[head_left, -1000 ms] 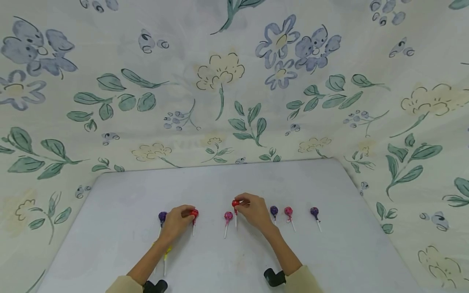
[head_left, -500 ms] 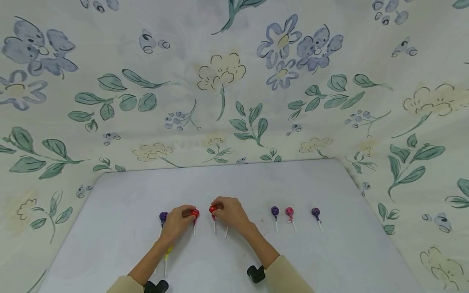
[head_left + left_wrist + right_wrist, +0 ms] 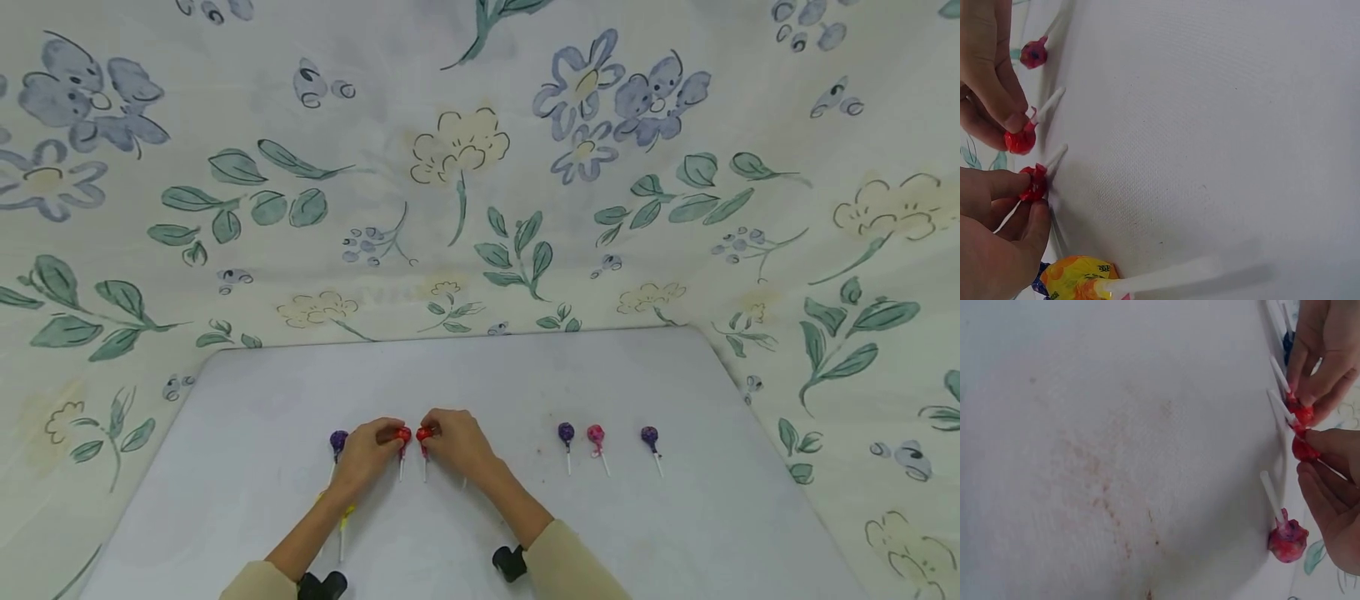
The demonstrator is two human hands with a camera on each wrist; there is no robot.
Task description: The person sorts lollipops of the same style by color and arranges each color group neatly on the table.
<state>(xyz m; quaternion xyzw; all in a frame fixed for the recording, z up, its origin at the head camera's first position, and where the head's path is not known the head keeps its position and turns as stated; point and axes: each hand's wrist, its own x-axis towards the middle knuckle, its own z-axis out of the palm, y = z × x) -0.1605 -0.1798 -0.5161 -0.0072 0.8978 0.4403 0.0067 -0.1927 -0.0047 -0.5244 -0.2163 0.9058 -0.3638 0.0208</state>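
My left hand (image 3: 367, 457) pinches a red-wrapped lollipop (image 3: 1035, 182) between thumb and fingers, its white stick pointing toward me. Close beside it on the right, a second red lollipop (image 3: 1305, 449) is pinched by my right hand (image 3: 459, 446). The two red heads are side by side with a narrow gap in the head view. Under the right hand lies a pink lollipop (image 3: 1288, 540), mostly hidden from the head camera. Left of the left hand is a purple lollipop (image 3: 338, 440). A yellow-wrapped lollipop (image 3: 1082, 278) lies beneath the left forearm.
Further right on the white table (image 3: 675, 533) lie a purple lollipop (image 3: 566, 432), a pink lollipop (image 3: 596, 434) and another purple lollipop (image 3: 649, 435). A floral cloth (image 3: 360, 192) hangs behind and around the table.
My right hand has carried its red lollipop leftward, past the pink one, up to the red lollipop in my left hand. The left hand has stayed in place.
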